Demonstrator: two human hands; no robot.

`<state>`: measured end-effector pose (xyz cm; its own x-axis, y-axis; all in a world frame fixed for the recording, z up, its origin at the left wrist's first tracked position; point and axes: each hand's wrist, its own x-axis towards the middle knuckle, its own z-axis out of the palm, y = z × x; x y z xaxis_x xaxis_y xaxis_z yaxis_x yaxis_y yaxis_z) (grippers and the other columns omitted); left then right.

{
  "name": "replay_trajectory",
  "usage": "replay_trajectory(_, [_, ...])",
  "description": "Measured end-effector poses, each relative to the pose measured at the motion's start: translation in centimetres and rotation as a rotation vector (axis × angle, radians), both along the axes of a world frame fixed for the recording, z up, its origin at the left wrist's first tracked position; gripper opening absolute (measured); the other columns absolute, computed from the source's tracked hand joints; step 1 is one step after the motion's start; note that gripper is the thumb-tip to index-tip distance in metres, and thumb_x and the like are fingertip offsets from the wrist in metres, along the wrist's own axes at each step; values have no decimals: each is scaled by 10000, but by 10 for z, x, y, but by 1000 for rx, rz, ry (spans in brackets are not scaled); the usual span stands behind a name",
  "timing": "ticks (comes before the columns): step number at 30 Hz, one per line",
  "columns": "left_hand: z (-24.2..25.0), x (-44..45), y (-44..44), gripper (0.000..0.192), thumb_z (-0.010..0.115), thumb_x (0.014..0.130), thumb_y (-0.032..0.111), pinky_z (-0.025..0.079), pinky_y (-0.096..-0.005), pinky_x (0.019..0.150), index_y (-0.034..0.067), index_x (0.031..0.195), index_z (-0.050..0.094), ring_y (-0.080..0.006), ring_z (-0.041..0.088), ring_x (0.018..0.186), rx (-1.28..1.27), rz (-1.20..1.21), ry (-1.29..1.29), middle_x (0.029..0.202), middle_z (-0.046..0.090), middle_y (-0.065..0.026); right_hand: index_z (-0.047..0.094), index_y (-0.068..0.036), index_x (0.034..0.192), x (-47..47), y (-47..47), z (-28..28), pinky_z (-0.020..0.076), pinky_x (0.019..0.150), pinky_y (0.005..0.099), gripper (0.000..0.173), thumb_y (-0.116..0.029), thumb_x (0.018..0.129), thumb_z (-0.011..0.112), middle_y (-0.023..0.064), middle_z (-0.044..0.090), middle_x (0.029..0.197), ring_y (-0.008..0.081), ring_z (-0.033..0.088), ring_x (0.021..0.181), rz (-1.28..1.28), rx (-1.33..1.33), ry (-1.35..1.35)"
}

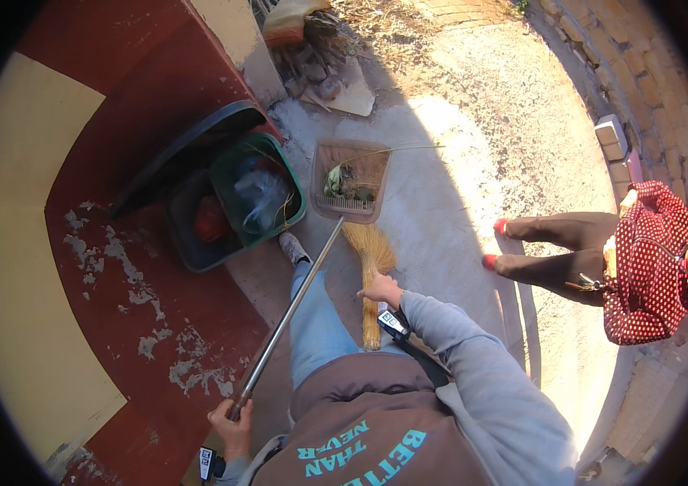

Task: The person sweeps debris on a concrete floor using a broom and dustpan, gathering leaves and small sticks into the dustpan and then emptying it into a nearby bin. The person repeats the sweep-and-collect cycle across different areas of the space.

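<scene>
My left hand (233, 423) grips the dark end of a long metal handle (295, 301). At its far end is a translucent brown dustpan (353, 155) with a toothed comb edge. Dry leaves, dark debris and a wilted green leaf (333, 182) lie in the pan, and a long thin stalk (407, 147) sticks out past its right rim. My right hand (385, 290) is closed around a short straw broom (371, 325). The broom's bristles (374, 240) fan out just below the dustpan.
Left of the dustpan stands a two-compartment waste bin (302, 209), its dark lid (183, 152) raised, with plastic bags inside. A red-and-cream wall (137, 182) runs along the left. Firewood (310, 64) is piled at the top. Another person (647, 264) in a dotted red jacket stands at right.
</scene>
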<state>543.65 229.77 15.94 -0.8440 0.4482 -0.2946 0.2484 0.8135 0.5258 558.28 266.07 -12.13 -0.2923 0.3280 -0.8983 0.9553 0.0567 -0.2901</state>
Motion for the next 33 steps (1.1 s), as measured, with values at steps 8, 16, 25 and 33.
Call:
replay_trajectory(8, [37, -19, -34, 183, 724, 813, 167, 433, -294, 500, 6, 847, 645, -144, 547, 555, 169, -203, 146, 654, 595, -54, 349, -133, 1438, -51, 226, 58, 303, 1086, 461, 817, -36, 691, 666, 280, 281, 1440, 429, 305, 1321, 52, 1098, 164])
replay_trajectory(16, [85, -39, -39, 162, 724, 783, 123, 431, -350, 503, 7, 845, 629, -219, 515, 501, 63, -180, -33, 611, 540, -100, 655, -73, 1115, 19, 293, 78, 210, 1074, 595, 311, -199, 834, 611, 230, 532, 1275, 349, 463, 1235, 312, 826, -366])
replay_trajectory(25, [37, -26, -16, 287, 740, 761, 233, 348, -362, 458, 14, 647, 595, -192, 479, 432, 147, -65, -10, 499, 492, -85, 685, -7, 930, 69, 274, 141, 454, 603, 340, 251, -249, 906, 623, 145, 640, 724, 212, 581, 647, 158, 670, 456])
replay_trajectory(33, [18, -26, -1, 164, 740, 691, 92, 342, -320, 436, 3, 647, 609, -203, 480, 405, 84, -12, -72, 479, 461, -97, 698, -14, 987, 14, 243, 217, 423, 557, 286, 240, -236, 924, 632, 90, 620, 659, 111, 515, 604, 123, 513, 569])
